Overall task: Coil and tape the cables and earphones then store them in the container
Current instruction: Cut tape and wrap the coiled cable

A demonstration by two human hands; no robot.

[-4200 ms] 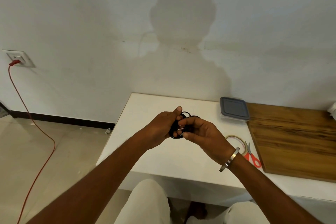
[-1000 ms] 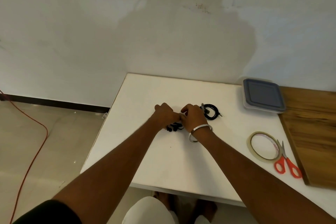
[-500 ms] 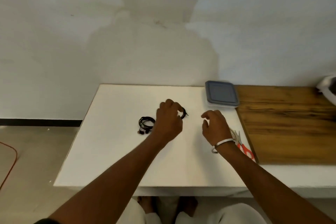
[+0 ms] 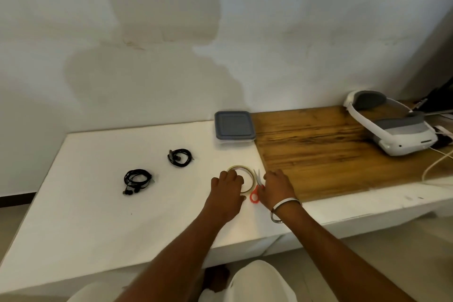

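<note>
At near edge of smooth white matte tabletop (image 4: pixel 98 223): two bare forearms reaching forward over pale-trousered knees. Left hand (image 4: pixel 226 191) knuckles up, fingers curled down onto near rim of thin translucent tape roll (image 4: pixel 247 171), a flat yellowish ring lying on the white surface; touching it, firm grip or not cannot tell. Right hand (image 4: pixel 277 185) with plain silver metal bangle (image 4: pixel 284 206) at wrist, fingers bent down over red-handled scissors (image 4: pixel 255 193); one red plastic loop and short steel blades showing between the hands; grip hidden, cannot tell whether closed on them. Further left, well apart from both hands: black earphones (image 4: pixel 136 180) wound in a loose round coil, buds trailing at near side. Beyond, a smaller, tighter coil of black cable (image 4: pixel 180 157). Both coils lying flat on the white top, outside the container. Toward the wall: square clear plastic container with grey lid (image 4: pixel 234 127), lid on, standing at seam with rough-grained brown wooden board (image 4: pixel 331 149). Far right on the board: white and grey headset (image 4: pixel 394 130), rigid curved band. Behind all, stained whitish plaster wall (image 4: pixel 220 32).
</note>
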